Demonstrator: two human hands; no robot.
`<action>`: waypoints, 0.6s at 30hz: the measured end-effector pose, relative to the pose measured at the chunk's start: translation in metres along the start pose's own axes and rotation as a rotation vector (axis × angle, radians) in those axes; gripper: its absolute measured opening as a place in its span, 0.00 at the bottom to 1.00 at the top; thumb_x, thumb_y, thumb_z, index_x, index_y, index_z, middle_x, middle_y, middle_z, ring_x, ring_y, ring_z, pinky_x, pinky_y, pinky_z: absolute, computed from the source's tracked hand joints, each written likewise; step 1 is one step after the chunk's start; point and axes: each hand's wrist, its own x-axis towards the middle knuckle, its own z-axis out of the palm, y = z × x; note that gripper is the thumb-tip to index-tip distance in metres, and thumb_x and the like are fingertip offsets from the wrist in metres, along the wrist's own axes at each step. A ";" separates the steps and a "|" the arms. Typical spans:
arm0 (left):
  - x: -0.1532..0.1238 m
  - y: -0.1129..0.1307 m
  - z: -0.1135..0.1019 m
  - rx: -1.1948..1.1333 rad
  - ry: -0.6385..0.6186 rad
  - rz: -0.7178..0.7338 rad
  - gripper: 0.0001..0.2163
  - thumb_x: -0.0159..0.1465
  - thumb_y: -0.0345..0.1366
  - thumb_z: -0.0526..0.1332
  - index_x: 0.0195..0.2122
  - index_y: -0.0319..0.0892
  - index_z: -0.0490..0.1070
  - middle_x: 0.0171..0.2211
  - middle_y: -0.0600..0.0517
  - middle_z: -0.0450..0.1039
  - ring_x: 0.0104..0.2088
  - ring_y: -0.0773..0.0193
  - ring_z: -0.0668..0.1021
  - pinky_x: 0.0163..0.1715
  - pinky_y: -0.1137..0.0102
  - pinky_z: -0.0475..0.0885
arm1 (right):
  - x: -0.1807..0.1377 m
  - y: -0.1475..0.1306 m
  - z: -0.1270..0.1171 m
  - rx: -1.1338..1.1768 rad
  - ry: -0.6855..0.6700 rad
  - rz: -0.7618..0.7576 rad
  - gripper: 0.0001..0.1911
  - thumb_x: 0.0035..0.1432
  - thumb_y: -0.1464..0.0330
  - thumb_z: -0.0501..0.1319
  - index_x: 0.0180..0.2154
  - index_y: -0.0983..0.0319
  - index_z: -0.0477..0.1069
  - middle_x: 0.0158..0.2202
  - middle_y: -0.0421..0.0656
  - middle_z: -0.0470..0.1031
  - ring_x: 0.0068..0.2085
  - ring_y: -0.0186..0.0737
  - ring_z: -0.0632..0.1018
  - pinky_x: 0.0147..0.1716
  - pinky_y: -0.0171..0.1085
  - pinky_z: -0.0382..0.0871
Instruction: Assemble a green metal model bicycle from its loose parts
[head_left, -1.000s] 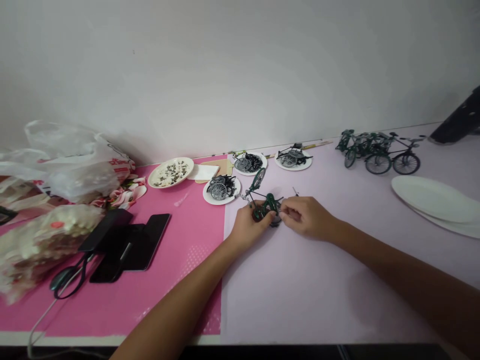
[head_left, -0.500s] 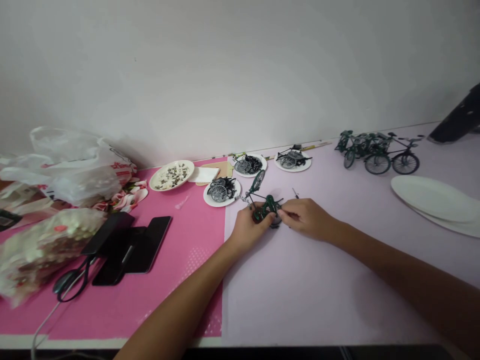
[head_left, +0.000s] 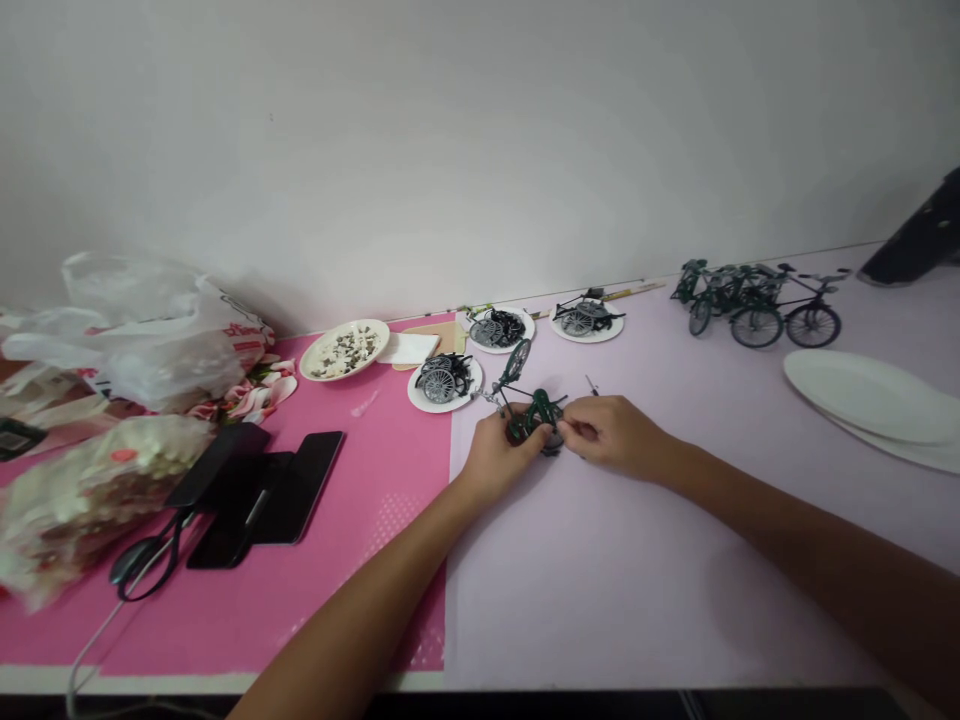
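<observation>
Near the middle of the table, my left hand (head_left: 501, 455) is closed around a dark green miniature bicycle (head_left: 541, 410). The bicycle is tilted, with its front wheel (head_left: 516, 360) raised toward the wall and its handlebar toward the left. My right hand (head_left: 611, 435) is closed in a pinch against the bicycle's rear wheel; whatever sits between those fingertips is hidden. Just beyond the right hand lies a thin, pointed tool (head_left: 592, 384), partly covered by it. Small plates of grey wheels (head_left: 442, 380), black parts (head_left: 504, 328) and frame pieces (head_left: 587, 318) stand behind the hands.
Finished-looking miniature bicycles (head_left: 757, 305) stand at the back right, near white oval plates (head_left: 870, 395). A bowl of small parts (head_left: 345, 350) sits at the back left. Phones (head_left: 300, 490), a plastic bag of parts (head_left: 105, 490) and a carrier bag (head_left: 157, 330) occupy the left.
The right hand's fingers have shifted very slightly at the rear wheel. The left hand and the bicycle stay practically in place.
</observation>
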 end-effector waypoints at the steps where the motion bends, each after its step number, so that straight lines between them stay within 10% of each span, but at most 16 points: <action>1: 0.000 0.001 0.000 0.004 -0.001 0.003 0.10 0.64 0.38 0.67 0.44 0.40 0.78 0.39 0.48 0.83 0.36 0.61 0.82 0.36 0.70 0.75 | 0.000 0.001 0.000 -0.003 -0.003 -0.007 0.17 0.63 0.68 0.56 0.23 0.58 0.53 0.21 0.35 0.61 0.24 0.33 0.61 0.27 0.35 0.54; 18: 0.001 -0.002 0.000 0.029 -0.006 0.016 0.10 0.64 0.36 0.67 0.45 0.39 0.78 0.40 0.47 0.83 0.38 0.60 0.82 0.38 0.70 0.75 | -0.001 -0.001 -0.002 -0.004 -0.016 -0.012 0.15 0.62 0.69 0.57 0.24 0.58 0.56 0.22 0.36 0.62 0.24 0.33 0.64 0.28 0.35 0.56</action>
